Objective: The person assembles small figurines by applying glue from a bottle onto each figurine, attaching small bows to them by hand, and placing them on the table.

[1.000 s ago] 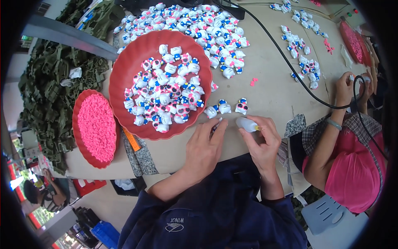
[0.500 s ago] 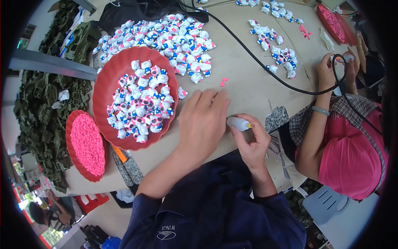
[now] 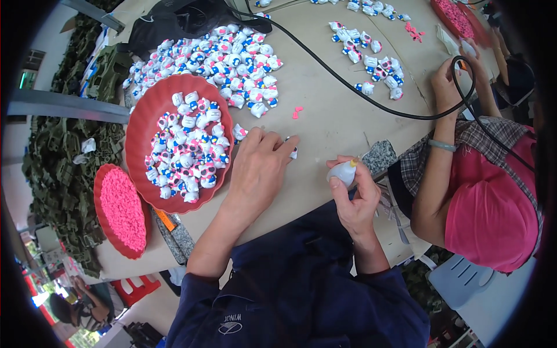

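Centrally: left hand (image 3: 258, 168), palm down with bent fingers, at a small white figurine (image 3: 293, 153); cannot tell whether gripping or only touching. Right of centre: right hand (image 3: 360, 200), grasping a white squeeze bottle (image 3: 339, 174) with yellow tip toward upper right. Left of centre: red scalloped tray (image 3: 152, 107) containing white-and-blue figurines (image 3: 188, 145). Upper left, just beyond: loose figurine pile (image 3: 232, 64). Lower left: smaller red dish (image 3: 133, 254) filled with pink pieces (image 3: 123, 206). Upper right: black cable (image 3: 348, 84) across tabletop (image 3: 331, 124).
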Demonstrator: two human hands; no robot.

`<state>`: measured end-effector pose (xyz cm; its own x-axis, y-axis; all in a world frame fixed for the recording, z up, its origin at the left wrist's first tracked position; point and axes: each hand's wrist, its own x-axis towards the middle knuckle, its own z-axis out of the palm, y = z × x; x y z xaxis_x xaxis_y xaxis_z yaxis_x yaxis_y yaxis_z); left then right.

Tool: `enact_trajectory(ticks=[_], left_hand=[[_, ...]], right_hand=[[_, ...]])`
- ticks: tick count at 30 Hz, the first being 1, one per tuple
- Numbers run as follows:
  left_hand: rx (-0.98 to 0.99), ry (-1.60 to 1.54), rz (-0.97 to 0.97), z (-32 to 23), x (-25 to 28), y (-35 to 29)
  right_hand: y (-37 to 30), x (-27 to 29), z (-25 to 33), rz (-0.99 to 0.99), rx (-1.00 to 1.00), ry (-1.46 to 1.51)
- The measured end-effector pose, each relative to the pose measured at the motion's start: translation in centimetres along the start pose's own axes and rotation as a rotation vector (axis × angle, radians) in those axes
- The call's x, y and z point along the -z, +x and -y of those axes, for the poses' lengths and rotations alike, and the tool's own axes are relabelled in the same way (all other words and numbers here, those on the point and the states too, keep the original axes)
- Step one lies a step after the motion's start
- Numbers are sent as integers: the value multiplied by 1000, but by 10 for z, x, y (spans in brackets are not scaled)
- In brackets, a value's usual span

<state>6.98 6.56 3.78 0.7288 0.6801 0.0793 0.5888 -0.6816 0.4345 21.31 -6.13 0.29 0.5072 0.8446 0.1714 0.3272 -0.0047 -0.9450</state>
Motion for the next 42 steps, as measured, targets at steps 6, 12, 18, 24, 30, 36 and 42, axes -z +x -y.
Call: enact_trajectory(ticks=[6, 12, 18, 24, 30, 36, 42], left_hand=[[-22, -369, -210, -2, -13, -21], [205, -793, -22, -20, 11, -45], [353, -1606, 79, 0, -14, -83], [600, -1737, 34, 10, -15, -89], [512, -1535, -72, 13, -18, -92], [523, -1509, -91, 12, -17, -91], [530, -1507, -73, 11, -18, -91]], right_hand=[[-3, -18, 4, 24, -72, 141], [-4, -22, 9, 65, 14, 44], [-7, -23, 19, 95, -22, 163], [-1, -8, 26, 190, 132, 70], [-1, -9, 33, 245, 156, 10], [0, -11, 34, 280, 137, -22], [1, -12, 34, 277, 124, -24]])
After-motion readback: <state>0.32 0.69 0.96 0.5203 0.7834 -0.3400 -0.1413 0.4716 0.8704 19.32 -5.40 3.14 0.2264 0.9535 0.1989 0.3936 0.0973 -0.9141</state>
